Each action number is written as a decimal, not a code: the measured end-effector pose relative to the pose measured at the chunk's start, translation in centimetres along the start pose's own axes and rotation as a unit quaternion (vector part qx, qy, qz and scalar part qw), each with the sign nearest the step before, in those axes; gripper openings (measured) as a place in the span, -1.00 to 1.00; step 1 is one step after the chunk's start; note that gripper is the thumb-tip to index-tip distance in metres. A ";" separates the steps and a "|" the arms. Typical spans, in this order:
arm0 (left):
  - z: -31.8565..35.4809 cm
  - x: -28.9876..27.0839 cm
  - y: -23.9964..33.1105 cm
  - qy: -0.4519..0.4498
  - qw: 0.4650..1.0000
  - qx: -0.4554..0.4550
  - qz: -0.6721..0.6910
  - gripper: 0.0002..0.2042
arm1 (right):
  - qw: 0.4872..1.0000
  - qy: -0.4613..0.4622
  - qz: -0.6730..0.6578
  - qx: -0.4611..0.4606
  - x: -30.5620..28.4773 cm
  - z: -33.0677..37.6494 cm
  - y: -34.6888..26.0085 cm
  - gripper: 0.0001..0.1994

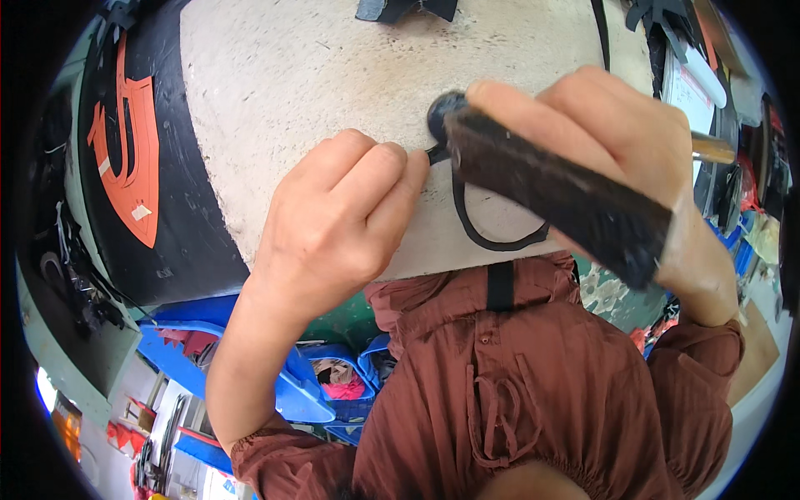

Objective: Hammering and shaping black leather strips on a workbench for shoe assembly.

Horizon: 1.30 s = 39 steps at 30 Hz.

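Observation:
A thin black strip (502,247) lies in a loop on a pale, pitted slab. My left hand (342,208) is closed, its thumb and fingertips pinching one end of this strip near the slab's middle. My right hand (612,125) is wrapped round a hammer (558,196), whose long dark head is slightly blurred. The hammer's rounded end is close to the pinched strip, just right of my left fingertips; I cannot tell if they touch. A light wooden handle end sticks out to the right of my right hand.
Orange cut pieces (137,167) lie on the black surface left of the slab (275,75). Dark scraps (404,8) sit at the far edge, with papers (687,96) at the right. Below the slab's left corner stand blue bins (292,392) holding fabric scraps.

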<state>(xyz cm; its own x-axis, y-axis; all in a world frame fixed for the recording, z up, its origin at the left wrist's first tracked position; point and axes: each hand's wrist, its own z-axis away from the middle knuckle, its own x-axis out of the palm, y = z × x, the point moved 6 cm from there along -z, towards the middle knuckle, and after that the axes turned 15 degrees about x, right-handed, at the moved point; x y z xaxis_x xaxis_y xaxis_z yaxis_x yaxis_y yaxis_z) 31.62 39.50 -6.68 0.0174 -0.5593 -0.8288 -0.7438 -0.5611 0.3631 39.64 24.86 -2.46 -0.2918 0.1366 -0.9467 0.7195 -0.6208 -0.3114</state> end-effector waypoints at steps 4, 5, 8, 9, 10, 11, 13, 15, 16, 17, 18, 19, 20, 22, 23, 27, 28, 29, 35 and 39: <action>0.5 0.2 -0.3 0.015 1.000 0.009 -0.006 -0.63 | 1.000 0.028 0.000 0.006 0.6 0.3 0.0 -0.52; 0.8 0.2 -0.3 0.009 1.000 0.005 -0.013 -0.64 | 0.999 0.031 -0.005 0.017 0.4 0.2 0.0 -0.52; 0.5 -0.2 0.2 0.023 1.000 -0.016 -0.002 -0.63 | 1.000 0.014 -0.014 0.008 -0.1 0.1 -0.6 -0.52; 0.6 -0.3 0.1 0.023 1.000 -0.018 -0.003 -0.63 | 1.000 0.010 -0.021 0.001 0.1 0.2 -0.8 -0.52; 0.8 -0.1 -0.1 0.015 1.000 -0.010 -0.009 -0.63 | 1.000 0.005 -0.026 -0.006 0.3 0.2 -0.9 -0.52; 1.0 0.0 -0.1 0.007 1.000 -0.003 -0.015 -0.63 | 0.999 0.029 -0.024 0.003 0.7 0.2 -0.6 -0.54; 1.5 0.2 0.0 0.009 1.000 -0.005 -0.018 -0.62 | 0.999 0.047 -0.011 0.005 0.3 0.1 -0.5 -0.55; 1.7 -0.2 0.3 0.010 1.000 -0.010 -0.024 -0.61 | 0.999 0.033 -0.014 -0.001 -0.3 -0.3 -1.0 -0.55; 1.5 -0.3 0.3 0.024 1.000 -0.016 -0.008 -0.61 | 0.999 0.029 -0.023 -0.004 0.0 -0.1 -1.1 -0.54; 1.4 -0.4 0.3 0.038 0.999 -0.022 0.008 -0.61 | 0.999 0.027 -0.031 -0.008 0.2 0.0 -1.2 -0.52; 1.5 -0.3 0.3 0.040 0.999 -0.021 0.009 -0.61 | 0.999 0.024 -0.038 -0.012 0.4 0.0 -1.3 -0.51; 1.8 -0.1 0.2 0.035 0.999 -0.014 -0.004 -0.61 | 0.999 0.033 -0.031 -0.011 0.6 -0.1 -1.1 -0.51; 1.9 -0.1 0.2 0.029 0.999 -0.007 -0.018 -0.61 | 0.999 0.036 -0.022 -0.011 0.5 -0.2 -0.9 -0.51; 1.9 -0.4 0.3 0.023 0.999 -0.013 -0.022 -0.61 | 0.999 0.041 -0.006 -0.010 0.3 -0.4 -0.8 -0.51; 2.0 -0.4 0.4 0.017 0.999 -0.018 -0.026 -0.61 | 0.999 0.036 -0.008 -0.010 0.0 -0.5 -1.0 -0.52; 2.3 -0.4 0.4 0.047 0.998 -0.027 -0.006 -0.60 | 0.999 -0.002 -0.020 -0.028 0.7 -0.5 -1.4 -0.53; 2.6 -0.4 0.4 0.041 0.999 -0.020 -0.017 -0.60 | 0.999 -0.012 -0.023 -0.035 1.0 -0.5 -1.4 -0.53; 2.7 -0.4 0.4 0.036 0.999 -0.012 -0.027 -0.60 | 1.000 0.012 -0.013 -0.023 0.8 -0.5 -1.2 -0.54; 2.9 -0.5 0.6 0.041 0.999 -0.018 -0.027 -0.59 | 1.000 0.006 -0.008 -0.029 0.8 -0.6 -1.8 -0.55; 3.5 -0.5 0.7 0.042 0.998 -0.020 -0.047 -0.58 | 1.000 0.013 -0.010 -0.021 0.4 -1.0 -1.8 -0.54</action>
<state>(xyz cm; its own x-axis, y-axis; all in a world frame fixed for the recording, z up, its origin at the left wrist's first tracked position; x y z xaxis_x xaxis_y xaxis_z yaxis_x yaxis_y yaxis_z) 28.74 41.47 -7.51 0.1435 -0.5506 -0.8223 -0.7095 -0.6365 0.3024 38.81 26.77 -2.38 -0.2915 0.1690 -0.9415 0.7392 -0.5849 -0.3339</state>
